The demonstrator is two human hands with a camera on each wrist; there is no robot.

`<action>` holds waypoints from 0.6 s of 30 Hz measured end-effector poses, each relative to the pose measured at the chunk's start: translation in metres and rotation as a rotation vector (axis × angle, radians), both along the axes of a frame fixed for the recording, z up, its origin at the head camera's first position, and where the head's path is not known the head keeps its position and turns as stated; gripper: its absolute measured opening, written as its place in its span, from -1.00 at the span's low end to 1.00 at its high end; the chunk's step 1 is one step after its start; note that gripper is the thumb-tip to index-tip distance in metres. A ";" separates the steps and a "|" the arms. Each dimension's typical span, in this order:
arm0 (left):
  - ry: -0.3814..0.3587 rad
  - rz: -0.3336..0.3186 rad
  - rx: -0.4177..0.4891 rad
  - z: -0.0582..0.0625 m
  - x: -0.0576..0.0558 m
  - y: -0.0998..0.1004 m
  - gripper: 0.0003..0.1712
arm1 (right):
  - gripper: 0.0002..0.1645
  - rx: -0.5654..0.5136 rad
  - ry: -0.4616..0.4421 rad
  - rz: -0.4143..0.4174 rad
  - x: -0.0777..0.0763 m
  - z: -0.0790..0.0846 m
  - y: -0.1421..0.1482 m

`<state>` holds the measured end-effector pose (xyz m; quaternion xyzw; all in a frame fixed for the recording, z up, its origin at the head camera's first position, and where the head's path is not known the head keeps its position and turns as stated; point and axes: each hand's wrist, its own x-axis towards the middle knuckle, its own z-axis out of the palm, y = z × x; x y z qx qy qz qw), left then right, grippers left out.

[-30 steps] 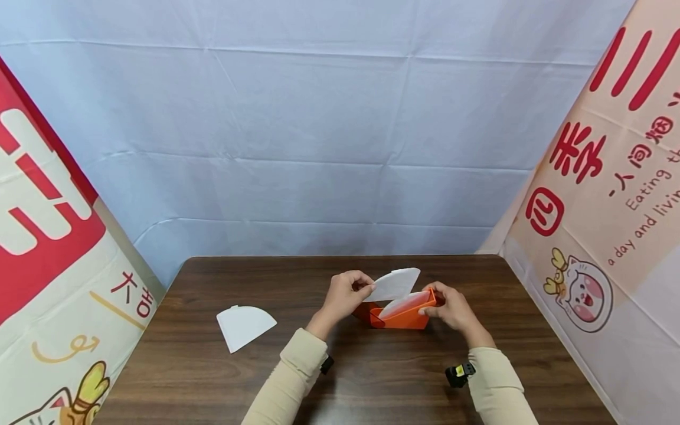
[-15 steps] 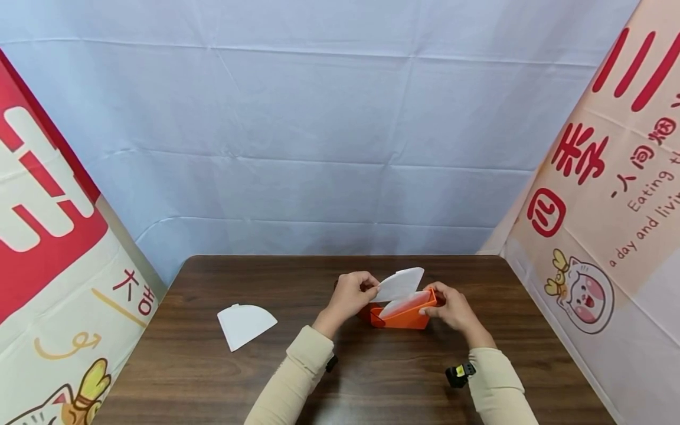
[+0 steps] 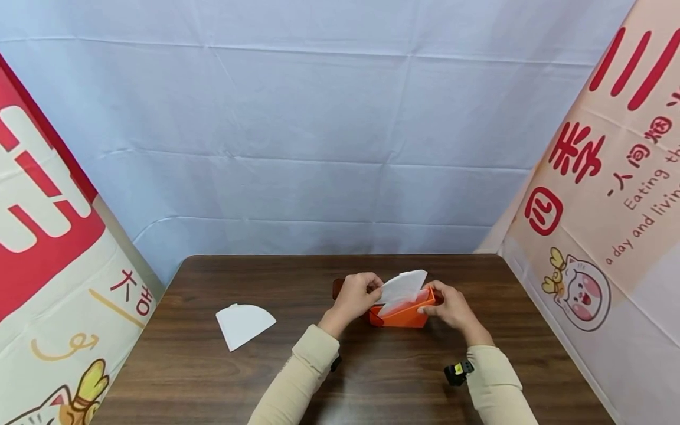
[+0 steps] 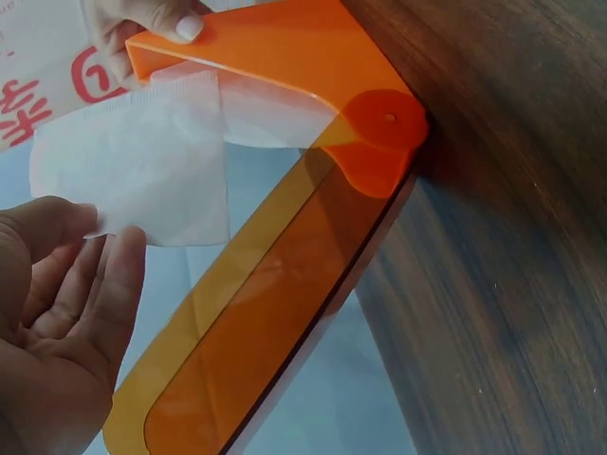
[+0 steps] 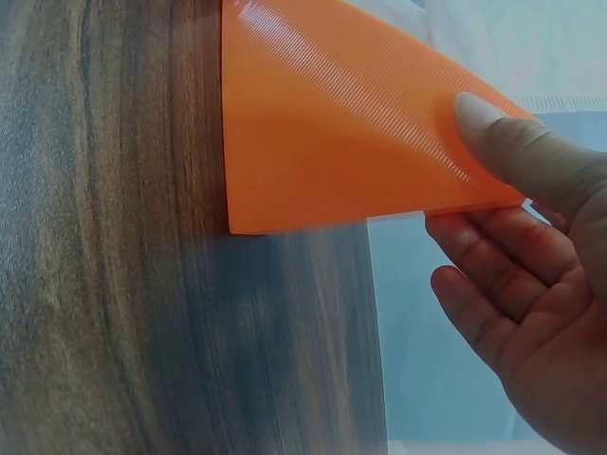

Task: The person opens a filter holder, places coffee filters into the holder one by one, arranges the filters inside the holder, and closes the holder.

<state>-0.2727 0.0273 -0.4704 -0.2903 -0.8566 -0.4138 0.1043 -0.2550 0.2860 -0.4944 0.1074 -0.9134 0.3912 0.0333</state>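
A white cone coffee filter (image 3: 405, 286) is pinched in my left hand (image 3: 358, 297) just over an orange filter box (image 3: 401, 319). The box's amber see-through lid (image 4: 270, 322) hangs swung out from its hinge, as the left wrist view shows. Another white filter (image 4: 275, 123) stands inside the box, mostly hidden by its wall. My right hand (image 3: 450, 304) grips the box's right end, with the thumb (image 5: 484, 114) on the front wall and fingers at the end wall. From here I cannot tell whether the pinched filter's lower edge is inside the opening.
On the left of the brown wooden table (image 3: 196, 383) lies a flat, fan-shaped white filter (image 3: 245, 326). A pale cloth (image 3: 319, 147) hangs behind the table, and printed cloths (image 3: 595, 195) flank it.
My left hand has moved a little to the right, carrying the filter over the box and slightly lower. My right hand and the box have stayed in place.
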 end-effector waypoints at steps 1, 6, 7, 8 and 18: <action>-0.006 0.000 0.003 0.000 0.000 0.001 -0.96 | -0.51 0.000 -0.001 -0.004 0.000 0.000 0.000; -0.029 0.021 -0.001 -0.002 0.000 0.006 -0.96 | -0.50 0.009 -0.003 0.000 -0.001 0.001 0.000; -0.029 0.028 -0.005 -0.002 -0.001 0.007 -0.96 | -0.50 0.010 -0.007 -0.003 -0.001 0.001 0.000; -0.031 0.035 -0.010 -0.003 -0.001 0.008 -0.95 | -0.49 0.014 -0.005 -0.001 -0.001 0.001 0.000; -0.101 0.084 -0.012 -0.004 -0.001 0.017 -0.95 | -0.48 0.037 0.008 -0.001 -0.001 0.001 0.001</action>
